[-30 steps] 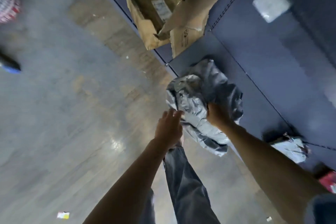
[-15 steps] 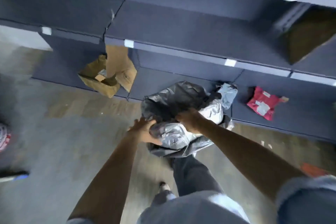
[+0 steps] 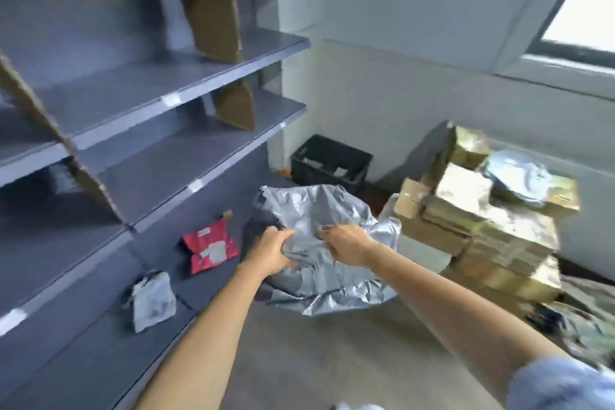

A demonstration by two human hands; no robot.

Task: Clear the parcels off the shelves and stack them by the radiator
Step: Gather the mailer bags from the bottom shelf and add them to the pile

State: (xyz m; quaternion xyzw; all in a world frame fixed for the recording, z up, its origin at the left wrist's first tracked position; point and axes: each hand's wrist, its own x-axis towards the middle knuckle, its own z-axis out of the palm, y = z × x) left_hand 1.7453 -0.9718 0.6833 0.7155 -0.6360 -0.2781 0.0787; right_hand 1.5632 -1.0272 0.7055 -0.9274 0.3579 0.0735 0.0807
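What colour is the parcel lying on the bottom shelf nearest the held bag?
Red parcel, with pale labels; head view.

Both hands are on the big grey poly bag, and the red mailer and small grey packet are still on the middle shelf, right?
Not quite. Both the left hand and right hand do grip the big grey poly bag, but the head view shows the red mailer and small grey packet lying on the bottom shelf, not the middle one.

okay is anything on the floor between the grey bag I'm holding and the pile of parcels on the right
Nothing visible. Both the left hand and right hand grip the grey bag, and the floor toward the parcel stack looks bare.
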